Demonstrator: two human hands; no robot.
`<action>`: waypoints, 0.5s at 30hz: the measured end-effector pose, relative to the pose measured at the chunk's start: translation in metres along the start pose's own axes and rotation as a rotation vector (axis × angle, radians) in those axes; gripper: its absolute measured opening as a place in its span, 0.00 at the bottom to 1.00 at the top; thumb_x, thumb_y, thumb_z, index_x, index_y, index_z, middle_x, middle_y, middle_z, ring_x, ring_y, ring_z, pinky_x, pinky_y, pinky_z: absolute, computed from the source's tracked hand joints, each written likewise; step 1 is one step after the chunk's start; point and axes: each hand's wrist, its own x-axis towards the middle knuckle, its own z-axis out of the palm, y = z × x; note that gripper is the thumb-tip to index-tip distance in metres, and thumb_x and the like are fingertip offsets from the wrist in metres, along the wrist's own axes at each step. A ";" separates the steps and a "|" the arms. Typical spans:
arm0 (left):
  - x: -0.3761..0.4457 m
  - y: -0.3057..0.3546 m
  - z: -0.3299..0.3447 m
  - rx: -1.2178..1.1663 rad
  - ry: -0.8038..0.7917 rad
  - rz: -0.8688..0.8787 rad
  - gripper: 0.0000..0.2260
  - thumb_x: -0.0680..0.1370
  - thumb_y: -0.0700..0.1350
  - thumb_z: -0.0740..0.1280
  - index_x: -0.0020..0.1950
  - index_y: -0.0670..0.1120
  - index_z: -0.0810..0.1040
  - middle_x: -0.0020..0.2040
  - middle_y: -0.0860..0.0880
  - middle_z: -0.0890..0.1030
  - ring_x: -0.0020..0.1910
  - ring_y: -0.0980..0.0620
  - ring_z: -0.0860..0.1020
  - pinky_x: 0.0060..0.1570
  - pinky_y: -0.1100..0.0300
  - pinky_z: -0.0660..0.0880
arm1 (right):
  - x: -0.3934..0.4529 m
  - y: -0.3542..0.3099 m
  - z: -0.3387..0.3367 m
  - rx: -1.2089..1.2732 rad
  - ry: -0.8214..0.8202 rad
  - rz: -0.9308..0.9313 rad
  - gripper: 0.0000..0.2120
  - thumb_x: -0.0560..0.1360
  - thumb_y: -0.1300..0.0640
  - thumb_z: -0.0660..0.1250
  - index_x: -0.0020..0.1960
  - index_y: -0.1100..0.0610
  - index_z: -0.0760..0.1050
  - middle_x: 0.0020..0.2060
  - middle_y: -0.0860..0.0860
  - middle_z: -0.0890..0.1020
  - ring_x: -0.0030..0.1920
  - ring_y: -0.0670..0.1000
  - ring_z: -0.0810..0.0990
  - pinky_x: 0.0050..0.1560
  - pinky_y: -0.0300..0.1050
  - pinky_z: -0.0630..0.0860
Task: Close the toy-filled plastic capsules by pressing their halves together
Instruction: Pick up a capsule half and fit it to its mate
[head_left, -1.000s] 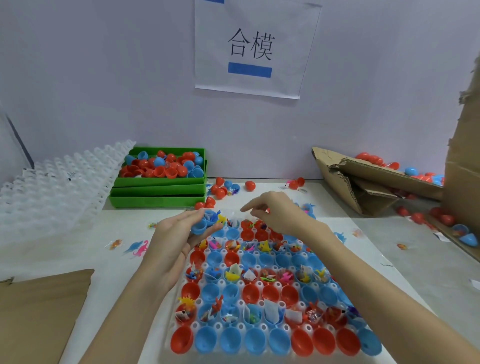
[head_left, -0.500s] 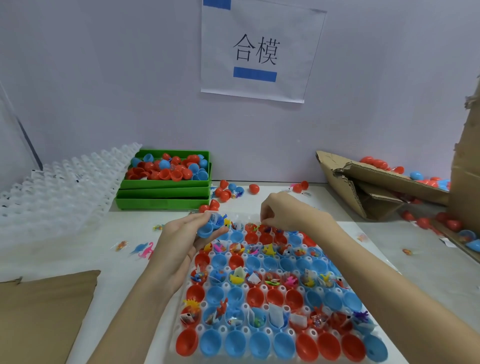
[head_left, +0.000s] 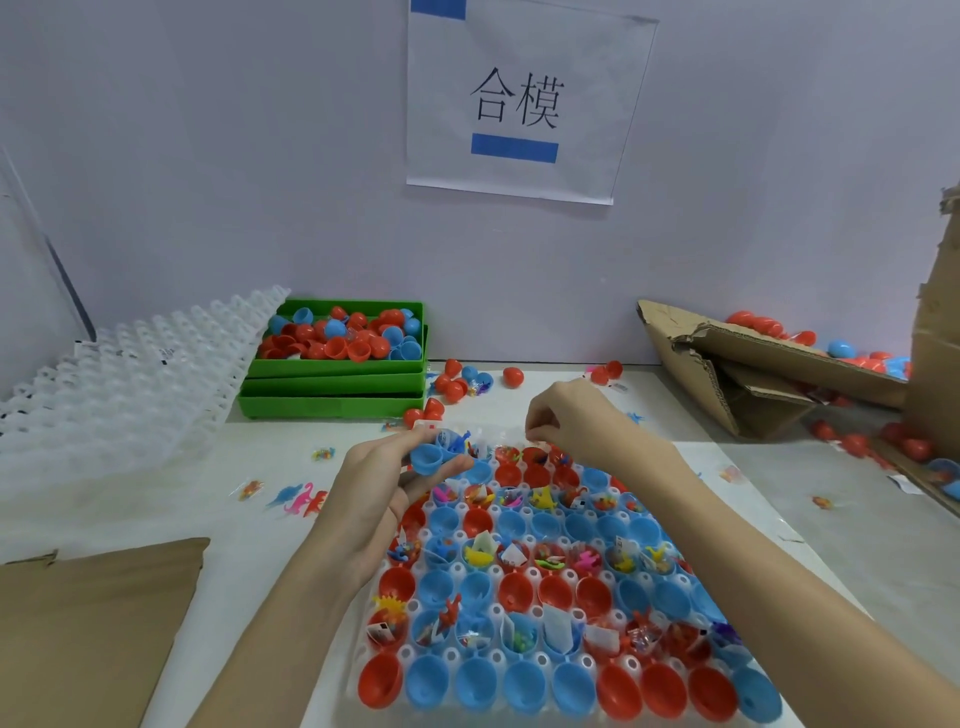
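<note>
Our left hand (head_left: 387, 480) kept its grip on the blue capsule halves (head_left: 434, 457) above the tray (head_left: 524, 577); our right hand (head_left: 563, 421) had curled from reaching to pinching something small at the far row, probably the next piece for closing.

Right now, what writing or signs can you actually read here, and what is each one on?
"合模": large black characters on the white paper sheet taped to the wall, above a plain blue bar.
Small printed slips among the toys in the capsule tray: too small to read.
Dark mark on the white trays at left: too blurred to read.
</note>
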 end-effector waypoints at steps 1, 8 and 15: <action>0.000 0.000 0.000 0.006 -0.001 -0.002 0.10 0.83 0.39 0.67 0.55 0.31 0.81 0.58 0.33 0.82 0.50 0.37 0.87 0.48 0.55 0.85 | 0.000 0.001 0.001 0.000 -0.008 0.002 0.09 0.82 0.61 0.69 0.59 0.59 0.84 0.53 0.55 0.85 0.49 0.51 0.84 0.54 0.37 0.78; 0.002 -0.002 -0.001 0.009 -0.021 0.006 0.10 0.83 0.38 0.66 0.54 0.31 0.81 0.57 0.35 0.83 0.51 0.37 0.87 0.48 0.56 0.85 | -0.015 -0.011 -0.010 0.192 0.399 -0.018 0.07 0.81 0.62 0.68 0.54 0.58 0.86 0.48 0.50 0.85 0.44 0.45 0.81 0.47 0.30 0.75; -0.002 -0.008 0.005 0.116 -0.177 0.040 0.12 0.85 0.37 0.62 0.59 0.33 0.83 0.54 0.41 0.87 0.57 0.41 0.86 0.58 0.53 0.82 | -0.062 -0.057 0.004 0.724 0.380 0.034 0.03 0.77 0.59 0.75 0.50 0.54 0.88 0.38 0.44 0.87 0.40 0.42 0.86 0.45 0.36 0.83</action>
